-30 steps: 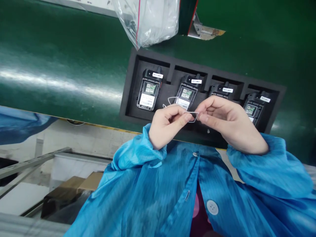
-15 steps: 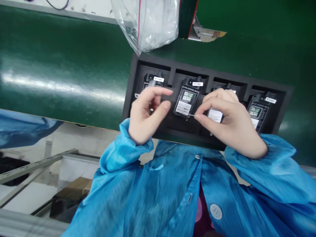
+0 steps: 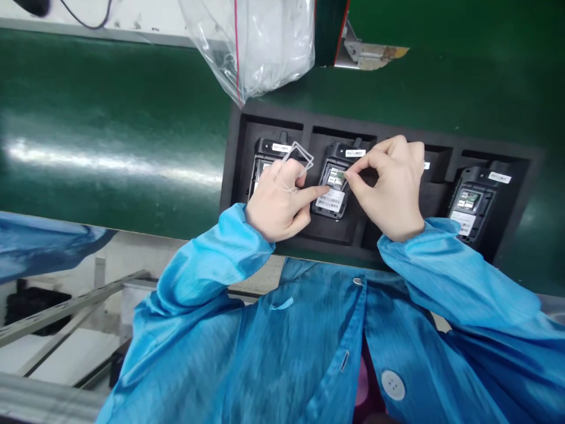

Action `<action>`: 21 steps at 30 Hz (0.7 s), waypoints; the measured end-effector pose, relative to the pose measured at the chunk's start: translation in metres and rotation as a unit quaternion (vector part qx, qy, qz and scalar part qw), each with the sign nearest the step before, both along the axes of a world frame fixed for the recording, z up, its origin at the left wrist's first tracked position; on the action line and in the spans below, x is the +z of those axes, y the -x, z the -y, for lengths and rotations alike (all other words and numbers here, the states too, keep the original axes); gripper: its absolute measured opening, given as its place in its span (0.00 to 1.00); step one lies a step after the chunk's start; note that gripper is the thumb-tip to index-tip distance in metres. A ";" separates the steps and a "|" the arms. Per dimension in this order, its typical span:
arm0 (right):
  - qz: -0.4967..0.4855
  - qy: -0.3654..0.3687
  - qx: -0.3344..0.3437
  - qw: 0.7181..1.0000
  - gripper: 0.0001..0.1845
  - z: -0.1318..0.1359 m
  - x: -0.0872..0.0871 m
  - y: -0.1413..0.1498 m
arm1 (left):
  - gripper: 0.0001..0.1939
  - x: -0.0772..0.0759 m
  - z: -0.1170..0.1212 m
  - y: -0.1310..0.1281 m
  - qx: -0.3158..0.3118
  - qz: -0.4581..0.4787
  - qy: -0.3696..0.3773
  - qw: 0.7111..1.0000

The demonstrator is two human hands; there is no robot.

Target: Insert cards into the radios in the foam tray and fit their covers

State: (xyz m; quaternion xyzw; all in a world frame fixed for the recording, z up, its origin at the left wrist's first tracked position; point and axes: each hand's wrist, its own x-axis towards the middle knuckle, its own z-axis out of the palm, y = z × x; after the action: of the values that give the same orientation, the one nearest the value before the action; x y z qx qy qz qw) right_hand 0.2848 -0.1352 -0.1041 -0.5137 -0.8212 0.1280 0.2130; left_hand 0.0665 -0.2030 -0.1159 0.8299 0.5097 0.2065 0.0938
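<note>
I pinch a tiny clear piece in my right hand [image 3: 391, 188] over the second phone [image 3: 336, 179] in the black tray [image 3: 233, 159], mid-frame — my left hand [image 3: 278, 203] clutches spare clear loops [image 3: 298, 154] and points — next it needs careful pressing.

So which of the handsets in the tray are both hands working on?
The second handset from the left: the left hand and right hand both touch it; its neighbours lie untouched.

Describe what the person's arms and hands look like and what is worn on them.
Both hands are bare: the left hand and the right hand wear no gloves, rings or watch. Each arm is covered by a shiny bright blue sleeve, the left sleeve and the right sleeve, gathered at the wrist cuffs, belonging to a buttoned smock.
</note>
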 end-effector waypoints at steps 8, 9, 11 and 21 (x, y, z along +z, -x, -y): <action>0.003 -0.001 0.021 1.000 0.11 0.000 0.005 -0.002 | 0.26 0.002 0.002 -0.003 0.005 -0.063 0.018 0.998; 0.008 -0.002 0.023 1.000 0.11 0.000 0.005 -0.002 | 0.26 0.003 0.002 -0.003 0.007 -0.062 0.019 0.998; 0.017 -0.004 0.024 1.000 0.10 0.000 0.004 -0.001 | 0.26 0.003 0.003 -0.004 0.009 -0.062 0.017 0.998; 0.064 -0.014 0.078 0.995 0.12 0.019 0.021 -0.015 | 0.25 0.007 0.003 -0.005 0.014 -0.074 0.028 0.997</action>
State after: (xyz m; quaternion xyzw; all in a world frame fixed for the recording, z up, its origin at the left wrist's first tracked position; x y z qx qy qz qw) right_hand 0.2993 -0.1539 -0.0829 -0.4518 -0.8726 0.0994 0.1569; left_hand 0.0711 -0.2064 -0.1092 0.8328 0.5325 0.1311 0.0762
